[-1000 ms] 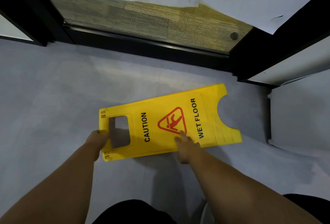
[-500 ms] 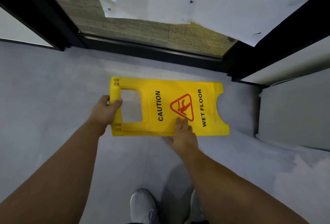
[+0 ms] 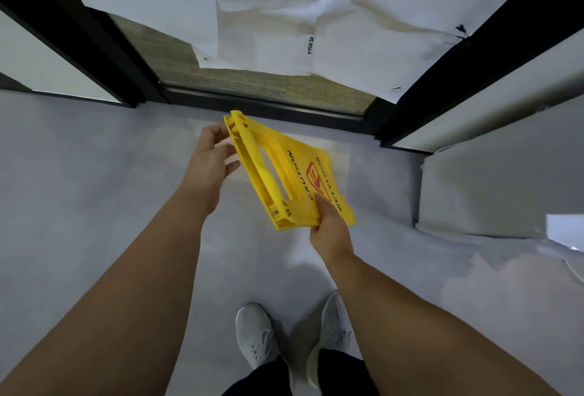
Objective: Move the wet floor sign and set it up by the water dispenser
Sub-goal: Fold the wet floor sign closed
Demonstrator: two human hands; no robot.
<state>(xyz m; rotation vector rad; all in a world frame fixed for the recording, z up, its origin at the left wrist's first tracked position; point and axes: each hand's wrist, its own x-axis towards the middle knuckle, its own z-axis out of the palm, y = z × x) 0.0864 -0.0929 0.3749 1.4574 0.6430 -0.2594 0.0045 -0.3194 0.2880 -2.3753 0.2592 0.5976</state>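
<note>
I see the folded yellow wet floor sign (image 3: 292, 174) tilted above the grey floor (image 3: 79, 180), right hand (image 3: 328, 231) gripping its edge, left hand (image 3: 211, 158) loosely open beside it

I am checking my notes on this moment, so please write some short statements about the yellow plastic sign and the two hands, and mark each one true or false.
1. The yellow plastic wet floor sign is lifted off the grey floor. True.
2. The right hand grips the sign at its near lower edge. True.
3. The left hand is closed tightly around the sign's handle. False: its fingers are spread open beside the sign's top end, and I cannot tell whether they touch it.
4. The sign stands opened out on the floor. False: it is folded flat and held tilted in the air.
5. Two grey sneakers show at the bottom of the view. True.
6. A water dispenser stands beside the sign. False: none is visible.
</note>
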